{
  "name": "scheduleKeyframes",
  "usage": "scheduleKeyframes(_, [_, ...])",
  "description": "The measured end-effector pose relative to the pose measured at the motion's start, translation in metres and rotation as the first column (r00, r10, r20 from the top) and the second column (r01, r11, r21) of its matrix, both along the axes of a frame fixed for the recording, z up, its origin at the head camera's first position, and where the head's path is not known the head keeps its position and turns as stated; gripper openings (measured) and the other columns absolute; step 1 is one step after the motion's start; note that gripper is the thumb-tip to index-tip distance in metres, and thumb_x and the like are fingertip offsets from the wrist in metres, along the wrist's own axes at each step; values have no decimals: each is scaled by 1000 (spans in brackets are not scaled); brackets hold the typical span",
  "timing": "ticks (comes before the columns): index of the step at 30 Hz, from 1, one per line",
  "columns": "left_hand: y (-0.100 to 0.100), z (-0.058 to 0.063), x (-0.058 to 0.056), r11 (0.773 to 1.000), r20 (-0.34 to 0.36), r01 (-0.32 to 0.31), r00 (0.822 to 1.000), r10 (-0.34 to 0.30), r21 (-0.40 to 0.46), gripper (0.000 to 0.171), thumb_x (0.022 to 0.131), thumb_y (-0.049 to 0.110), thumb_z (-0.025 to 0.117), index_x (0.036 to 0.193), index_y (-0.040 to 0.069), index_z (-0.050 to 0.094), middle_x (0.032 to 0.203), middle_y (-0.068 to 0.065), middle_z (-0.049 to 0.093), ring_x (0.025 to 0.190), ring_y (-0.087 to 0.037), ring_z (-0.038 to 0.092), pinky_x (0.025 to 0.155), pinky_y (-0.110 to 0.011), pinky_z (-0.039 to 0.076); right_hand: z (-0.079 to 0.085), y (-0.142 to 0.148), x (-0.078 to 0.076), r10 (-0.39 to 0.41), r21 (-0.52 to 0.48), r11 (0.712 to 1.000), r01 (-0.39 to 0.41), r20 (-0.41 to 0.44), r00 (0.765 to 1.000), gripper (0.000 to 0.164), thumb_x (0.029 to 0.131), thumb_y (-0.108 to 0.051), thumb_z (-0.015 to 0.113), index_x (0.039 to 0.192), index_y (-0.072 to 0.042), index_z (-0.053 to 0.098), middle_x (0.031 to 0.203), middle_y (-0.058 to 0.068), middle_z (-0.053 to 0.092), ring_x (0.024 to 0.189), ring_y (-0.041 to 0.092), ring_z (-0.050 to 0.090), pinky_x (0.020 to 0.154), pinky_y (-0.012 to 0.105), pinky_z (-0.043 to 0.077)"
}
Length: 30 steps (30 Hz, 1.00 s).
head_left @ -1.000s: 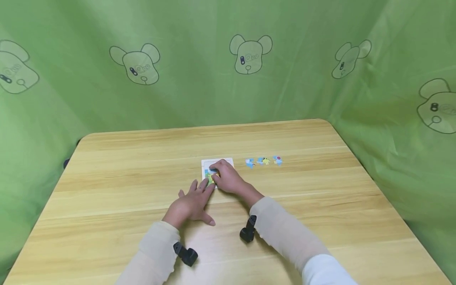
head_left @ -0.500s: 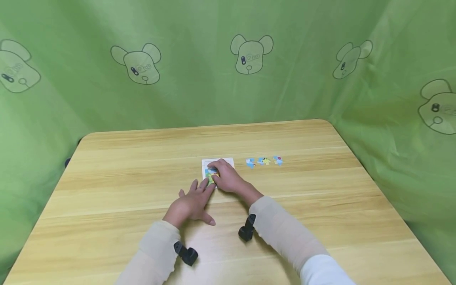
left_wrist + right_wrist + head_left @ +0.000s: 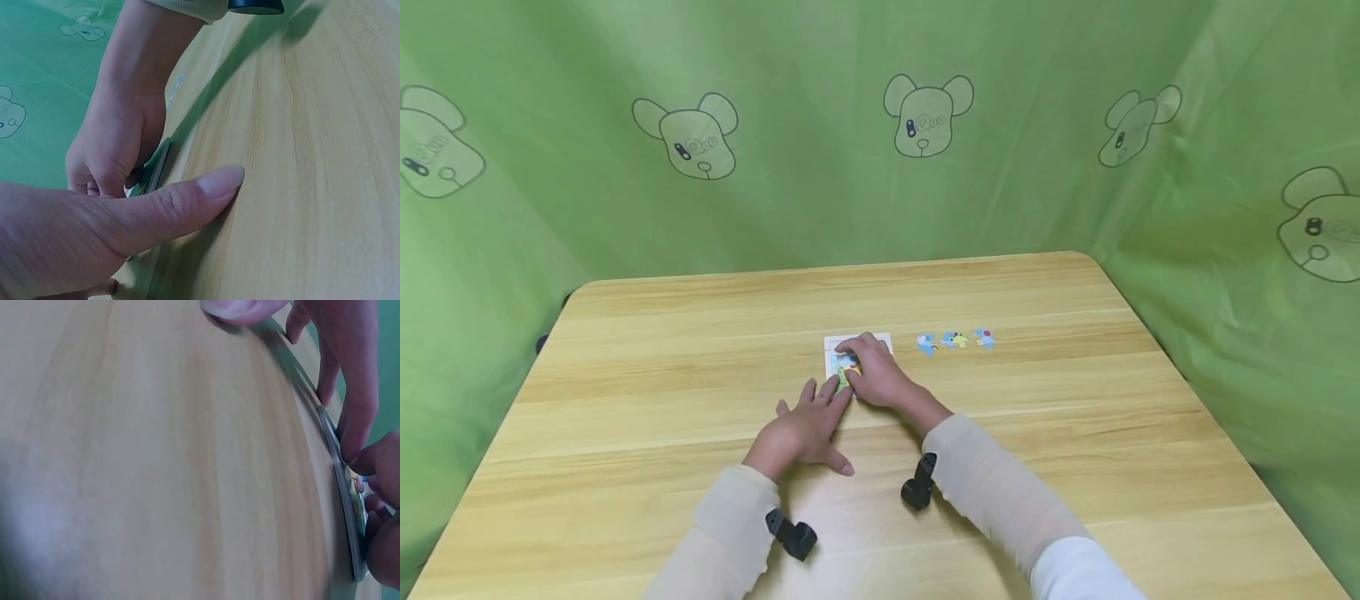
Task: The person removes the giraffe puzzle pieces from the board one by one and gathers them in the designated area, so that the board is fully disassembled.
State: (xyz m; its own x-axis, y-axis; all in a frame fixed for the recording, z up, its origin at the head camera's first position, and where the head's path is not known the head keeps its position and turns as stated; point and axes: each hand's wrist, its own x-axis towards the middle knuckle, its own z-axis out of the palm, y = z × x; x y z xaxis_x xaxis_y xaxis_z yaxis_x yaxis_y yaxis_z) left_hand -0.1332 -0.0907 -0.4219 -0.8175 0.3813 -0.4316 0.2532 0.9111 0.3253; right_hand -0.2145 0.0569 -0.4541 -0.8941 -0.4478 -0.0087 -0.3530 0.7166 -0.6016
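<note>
A small white-rimmed puzzle board (image 3: 831,342) lies flat near the table's middle, with coloured pieces inside it. My right hand (image 3: 883,377) covers its right part, thumb and fingers curled round a colourful puzzle piece (image 3: 847,363) on the board. The piece's outline is mostly hidden by the fingers. My left hand (image 3: 805,429) spreads out flat at the near edge, fingertips touching the board's near left corner and thumb held apart. In the right wrist view, the board's edge (image 3: 340,475) shows under the fingers of both hands.
Three loose puzzle pieces, a blue and white one (image 3: 927,343), a yellow and blue one (image 3: 956,339) and one with a red spot (image 3: 985,337), lie in a row right of the board on the wooden table (image 3: 662,375). A green curtain (image 3: 812,200) surrounds the table.
The right fingers have shifted very slightly on the board. Coloured parts between them sit a little further right, and more pale board shows along the left rim. The left hand stays put.
</note>
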Motion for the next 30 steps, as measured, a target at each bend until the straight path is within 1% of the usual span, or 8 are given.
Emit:
scheduleKeyframes(3, [0,0,0,1000,-1,0,1000,0,1,117,63,57,78,153,18,14,159,-9,2,143,-42,4,101,-74,14,-1,-1,1,-15,-13,1000,15,2,1000,41,88,-7,61,127,-13,55,119,7,49,113,24,46,102,40,39])
scheduleKeyframes(8, [1,0,0,1000,0,-2,1000,2,1,117,63,57,78,153,18,13,159,-8,1,143,-42,4,102,-74,14,-2,-2,2,-46,-60,997,47,16,999,41,87,-6,62,127,-12,55,114,6,48,100,19,50,92,36,45])
scheduleKeyframes(10, [1,1,0,1000,2,-4,1000,4,-1,117,63,57,78,153,19,12,159,-8,0,143,-41,3,102,-74,14,-3,-3,3,-59,-77,995,60,12,998,42,86,-6,63,127,-11,55,113,7,47,97,18,50,91,35,46])
scheduleKeyframes(14, [1,1,-1,1000,3,-3,1000,3,0,118,63,57,78,153,19,12,159,-8,0,143,-42,3,102,-74,13,-5,-3,3,-80,-94,992,79,-7,997,40,86,-7,65,125,-9,58,113,8,48,100,19,50,94,36,45])
scheduleKeyframes(19, [0,-1,-2,1000,-2,-2,1000,2,-4,119,63,57,78,153,19,11,159,-8,0,143,-42,3,102,-74,14,-8,-2,1,-83,-101,992,81,-21,996,34,86,-8,65,119,-8,62,113,8,50,104,20,51,96,36,44])
scheduleKeyframes(24, [-1,-3,-2,1000,-3,1,1000,-1,-5,120,62,58,78,153,19,10,159,-8,0,143,-42,3,101,-75,14,-9,-2,1,-82,-108,991,79,-21,996,33,85,-6,65,118,-8,63,112,7,52,102,20,52,95,35,44])
scheduleKeyframes(30, [0,-3,-3,1000,-5,6,1000,-6,-17,120,62,59,77,153,20,9,159,-8,-1,143,-42,3,101,-74,15,-9,-2,0,-76,-119,990,73,-23,997,33,85,-5,65,118,-9,65,114,8,53,105,20,52,96,35,44])
